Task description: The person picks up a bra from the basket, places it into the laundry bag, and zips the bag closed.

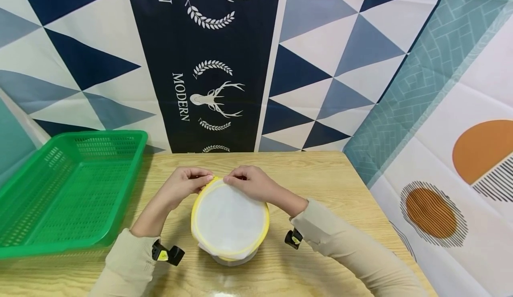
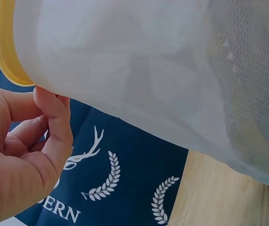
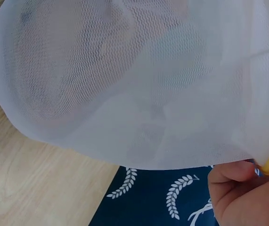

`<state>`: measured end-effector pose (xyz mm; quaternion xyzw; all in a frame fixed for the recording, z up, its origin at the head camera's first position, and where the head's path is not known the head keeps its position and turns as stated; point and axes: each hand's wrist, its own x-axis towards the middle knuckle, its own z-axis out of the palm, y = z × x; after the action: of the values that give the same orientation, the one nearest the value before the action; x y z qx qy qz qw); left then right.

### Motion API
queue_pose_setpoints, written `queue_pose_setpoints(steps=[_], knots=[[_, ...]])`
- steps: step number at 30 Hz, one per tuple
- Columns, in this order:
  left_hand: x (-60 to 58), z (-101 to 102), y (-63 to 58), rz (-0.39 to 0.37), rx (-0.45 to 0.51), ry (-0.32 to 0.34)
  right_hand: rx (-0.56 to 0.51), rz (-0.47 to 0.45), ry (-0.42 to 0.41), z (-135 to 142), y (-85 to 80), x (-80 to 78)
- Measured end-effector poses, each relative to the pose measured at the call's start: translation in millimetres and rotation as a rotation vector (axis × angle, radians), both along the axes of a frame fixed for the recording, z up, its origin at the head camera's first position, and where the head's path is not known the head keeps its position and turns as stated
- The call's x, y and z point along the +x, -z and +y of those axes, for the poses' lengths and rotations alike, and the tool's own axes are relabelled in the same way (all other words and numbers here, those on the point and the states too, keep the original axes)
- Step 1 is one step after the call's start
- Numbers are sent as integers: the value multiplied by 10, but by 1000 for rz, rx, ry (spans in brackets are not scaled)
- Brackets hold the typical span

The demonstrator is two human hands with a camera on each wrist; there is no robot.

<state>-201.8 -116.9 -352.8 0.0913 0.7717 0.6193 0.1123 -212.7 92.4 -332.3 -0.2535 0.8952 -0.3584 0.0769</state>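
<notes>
A round white mesh laundry bag (image 1: 230,219) with a yellow rim stands on the table in front of me, its flat white top facing up in the head view. My left hand (image 1: 182,188) pinches the far edge of the rim between thumb and fingertips. Just to its right, my right hand (image 1: 254,185) grips the same edge, thumb over the top. In the left wrist view the mesh side wall (image 2: 125,61) hangs below the yellow rim (image 2: 4,56). Blurred coloured shapes show faintly through the mesh (image 3: 101,52) in the right wrist view.
A green plastic basket (image 1: 138,172) with slotted walls stands to the left on the wooden table (image 1: 312,168). Behind the table hangs a patterned cloth (image 1: 216,132) with triangles and deer heads. Another printed cloth (image 1: 433,154) borders the right side.
</notes>
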Motion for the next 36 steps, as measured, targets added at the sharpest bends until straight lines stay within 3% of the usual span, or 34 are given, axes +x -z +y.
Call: queue_pose_setpoints(steps=[6,12,36], knots=[[-8,36,-23,2,13,16,7,34,-35,-27,-28,-23],[-8,60,-13,4,17,26,-15,-17,-103,-38,-14,-41],[12,4,45,25,7,31,-24,-30,-36,41,21,9]])
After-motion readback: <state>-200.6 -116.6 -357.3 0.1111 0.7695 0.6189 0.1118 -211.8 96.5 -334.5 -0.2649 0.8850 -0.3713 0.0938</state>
